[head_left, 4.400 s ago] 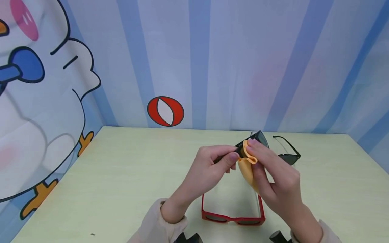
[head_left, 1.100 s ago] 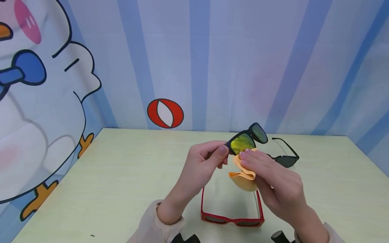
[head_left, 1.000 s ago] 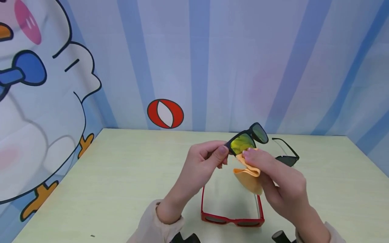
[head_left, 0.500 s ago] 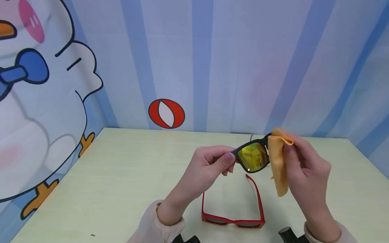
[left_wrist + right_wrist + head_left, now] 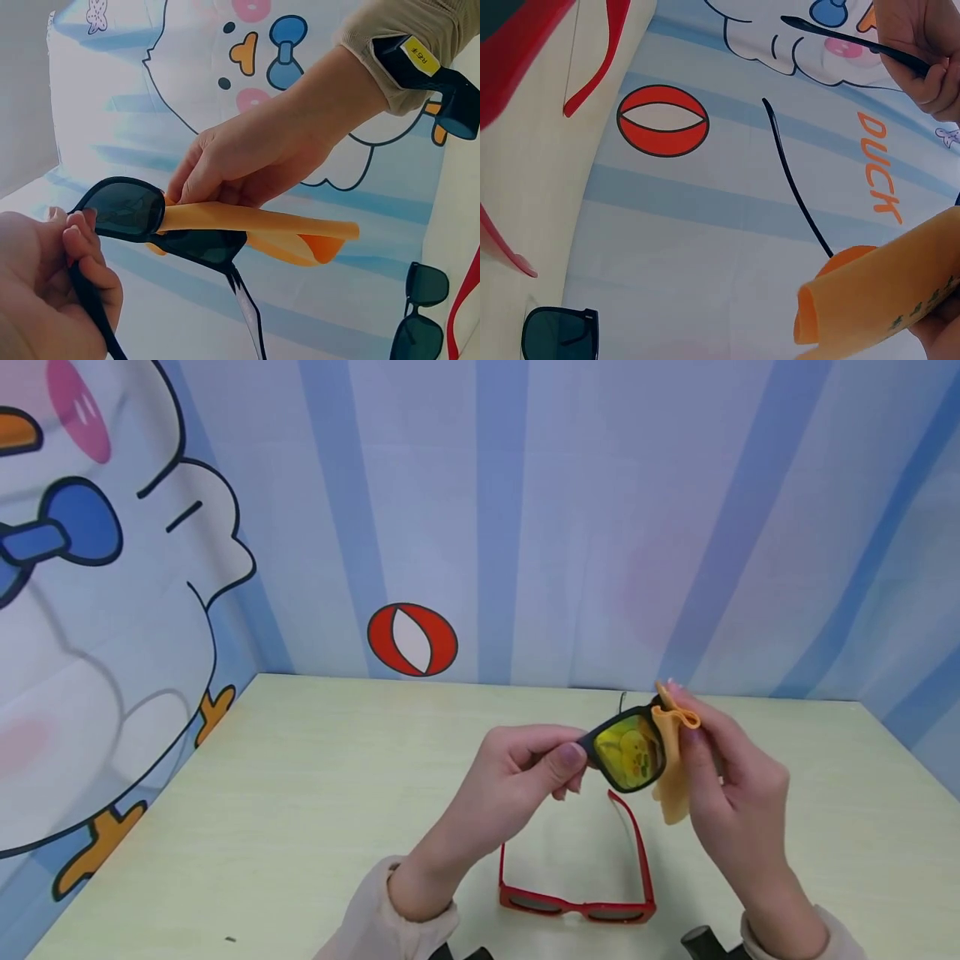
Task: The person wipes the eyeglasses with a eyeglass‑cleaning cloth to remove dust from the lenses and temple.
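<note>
Black-framed sunglasses [image 5: 630, 752] with yellow-green mirrored lenses are held up above the table. My left hand [image 5: 525, 772] pinches them at one hinge corner, between thumb and fingers. With my right hand [image 5: 738, 785] I grip a folded orange cloth [image 5: 672, 777], pressed around the other lens. In the left wrist view the cloth [image 5: 262, 223] wraps over the frame near the nose bridge, and the near lens [image 5: 127, 208] shows bare. Both temple arms stand unfolded; one temple arm [image 5: 799, 180] sticks out past the cloth in the right wrist view.
Red-framed sunglasses [image 5: 577, 906] lie on the pale table [image 5: 337, 810] below my hands, arms unfolded. Another black pair [image 5: 420, 315] rests on the table behind my right hand, hidden in the head view. A striped backdrop [image 5: 570, 527] rises at the table's far edge.
The cloth has gone from the lens nearer my left hand to the far lens, my right hand shifting right, then slightly back left. The sunglasses have turned and dipped a little.
</note>
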Demonstrator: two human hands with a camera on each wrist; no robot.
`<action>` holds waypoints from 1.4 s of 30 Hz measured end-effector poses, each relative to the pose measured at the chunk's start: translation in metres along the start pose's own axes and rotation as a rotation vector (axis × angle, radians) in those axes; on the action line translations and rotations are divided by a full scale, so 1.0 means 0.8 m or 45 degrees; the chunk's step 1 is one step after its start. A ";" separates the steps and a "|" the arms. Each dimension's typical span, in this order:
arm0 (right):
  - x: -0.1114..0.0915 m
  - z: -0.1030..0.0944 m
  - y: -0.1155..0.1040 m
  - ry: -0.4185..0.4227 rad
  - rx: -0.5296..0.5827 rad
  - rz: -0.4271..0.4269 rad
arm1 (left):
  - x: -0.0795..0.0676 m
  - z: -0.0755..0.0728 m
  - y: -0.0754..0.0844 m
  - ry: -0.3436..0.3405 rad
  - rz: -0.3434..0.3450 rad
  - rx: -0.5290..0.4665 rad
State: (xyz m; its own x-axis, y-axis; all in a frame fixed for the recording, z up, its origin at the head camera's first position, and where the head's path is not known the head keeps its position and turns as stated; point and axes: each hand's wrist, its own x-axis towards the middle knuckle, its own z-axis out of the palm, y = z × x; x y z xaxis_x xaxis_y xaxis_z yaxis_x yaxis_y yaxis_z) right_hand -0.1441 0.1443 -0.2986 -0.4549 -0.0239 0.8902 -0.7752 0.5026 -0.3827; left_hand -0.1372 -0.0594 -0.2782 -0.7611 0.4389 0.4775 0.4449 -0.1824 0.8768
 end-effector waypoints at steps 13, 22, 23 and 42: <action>0.000 0.002 -0.008 -0.017 -0.062 -0.138 | -0.002 -0.010 0.008 0.092 0.043 -0.003; 0.005 0.002 -0.016 0.066 -0.068 -0.239 | -0.005 -0.020 0.014 0.151 0.090 -0.040; 0.005 0.001 -0.015 0.070 -0.070 -0.235 | -0.006 -0.021 0.015 0.156 0.096 -0.043; 0.003 -0.012 0.000 0.077 -0.029 0.018 | -0.008 -0.014 0.011 -0.061 0.092 -0.067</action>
State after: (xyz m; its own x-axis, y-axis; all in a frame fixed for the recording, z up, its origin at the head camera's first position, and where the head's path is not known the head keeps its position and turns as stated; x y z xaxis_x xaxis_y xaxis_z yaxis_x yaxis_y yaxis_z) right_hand -0.1413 0.1527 -0.2941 -0.4379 0.0357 0.8983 -0.7582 0.5223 -0.3904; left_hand -0.1336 -0.0740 -0.2730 -0.7041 0.4643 0.5373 0.4714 -0.2603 0.8426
